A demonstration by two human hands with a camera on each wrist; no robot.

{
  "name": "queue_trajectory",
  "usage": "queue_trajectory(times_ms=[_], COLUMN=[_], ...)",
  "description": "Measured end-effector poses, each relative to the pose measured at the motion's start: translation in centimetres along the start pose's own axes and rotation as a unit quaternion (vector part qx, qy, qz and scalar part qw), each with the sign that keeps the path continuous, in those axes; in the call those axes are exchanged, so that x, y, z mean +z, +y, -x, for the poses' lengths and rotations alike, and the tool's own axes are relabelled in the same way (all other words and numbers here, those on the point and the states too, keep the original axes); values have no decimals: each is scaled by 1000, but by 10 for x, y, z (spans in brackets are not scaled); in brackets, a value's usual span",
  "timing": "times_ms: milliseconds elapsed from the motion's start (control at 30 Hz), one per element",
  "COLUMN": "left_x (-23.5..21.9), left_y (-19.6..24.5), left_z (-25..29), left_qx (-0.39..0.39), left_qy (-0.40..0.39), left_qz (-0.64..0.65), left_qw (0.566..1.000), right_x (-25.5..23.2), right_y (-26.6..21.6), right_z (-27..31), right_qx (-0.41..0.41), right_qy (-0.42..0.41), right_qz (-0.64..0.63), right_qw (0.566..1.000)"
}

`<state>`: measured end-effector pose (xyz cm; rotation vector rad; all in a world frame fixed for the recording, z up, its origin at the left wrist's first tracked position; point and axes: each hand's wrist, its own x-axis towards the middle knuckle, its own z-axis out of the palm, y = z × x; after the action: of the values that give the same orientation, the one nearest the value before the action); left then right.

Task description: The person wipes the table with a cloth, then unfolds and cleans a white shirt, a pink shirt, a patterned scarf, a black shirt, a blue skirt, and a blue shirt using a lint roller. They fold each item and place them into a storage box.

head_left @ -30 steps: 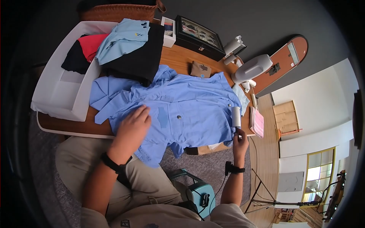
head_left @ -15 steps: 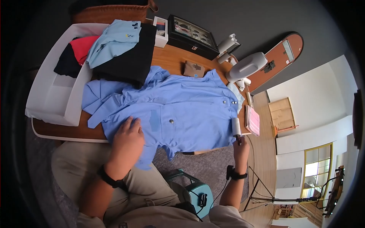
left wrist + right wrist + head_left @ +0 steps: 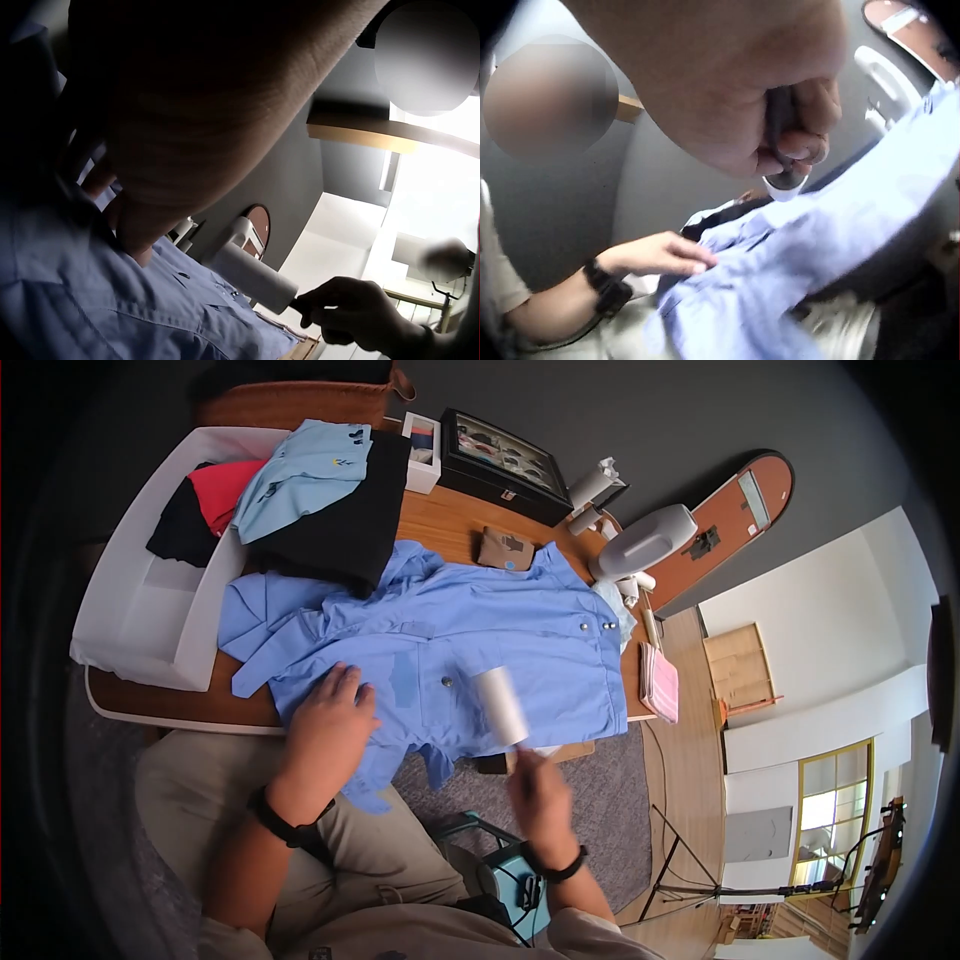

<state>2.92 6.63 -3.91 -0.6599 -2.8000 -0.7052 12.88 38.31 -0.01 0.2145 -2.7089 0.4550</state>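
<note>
A blue button-up shirt [image 3: 540, 610] lies spread over the wooden table, its near edge hanging over the side. My left hand [image 3: 328, 718] rests on the shirt near its left part, fingers extended on the cloth. In my right hand [image 3: 541, 800] I grip the dark handle of a lint roller, whose white roll [image 3: 499, 705] overlaps the middle of the shirt in the head view. The left wrist view shows the roll [image 3: 255, 279] close over the shirt [image 3: 172, 315]. Curled fingers [image 3: 817, 112] wrap the handle in the right wrist view.
On the left stands a white box [image 3: 190, 630] with red and dark clothes inside. Black [image 3: 330, 540] and light blue [image 3: 305, 470] garments lie beside it. Farther back are a black display case [image 3: 508, 465], a brown folded item [image 3: 505, 548], a grey bottle-like appliance [image 3: 645, 542] and pink cloth [image 3: 659, 685].
My right hand has carried the lint roller leftward from the shirt's right edge to its middle. My left hand stays on the shirt. The head view has shifted slightly.
</note>
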Motion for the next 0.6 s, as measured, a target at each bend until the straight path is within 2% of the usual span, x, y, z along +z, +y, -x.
queue_trajectory(times_ms=[33, 67, 133, 167, 267, 300, 367, 433, 500, 600], left_x=[0, 1, 0, 0, -1, 0, 0, -4, -5, -6], left_y=[-1, -2, -4, -4, 0, -1, 0, 1, 0, 0], left_z=[0, 1, 0, 0, -1, 0, -1, -1, -2, -1], left_qx=[0, 0, -1, -3, 0, 0, -1, 1, 1, 4], left_qy=[1, 3, -3, -5, -15, -12, -9, -14, -16, -16], left_qz=[0, 0, -1, -1, -4, -7, -11, -18, -17, -11], left_qw=[1000, 1000, 1000, 1000, 1000, 1000, 1000, 1000, 1000, 1000], right_x=[8, 13, 19, 18, 2, -2, -2, -13, -20, -32], right_y=[-17, -21, -23, -18, 22, 35, 80, 111, 149, 183], right_z=[4, 7, 12, 9, -3, -6, -9, -14, -14, -12], right_qx=[-23, -23, 29, 28, 84, 128, 116, 162, 143, 183], right_qy=[-13, -13, -29, -31, -35, -15, 33, 40, 68, 65], right_qz=[-55, -55, -59, -60, 13, -29, 39, 97, 91, 134], right_qw=[998, 998, 997, 997, 996, 991, 992, 981, 983, 972])
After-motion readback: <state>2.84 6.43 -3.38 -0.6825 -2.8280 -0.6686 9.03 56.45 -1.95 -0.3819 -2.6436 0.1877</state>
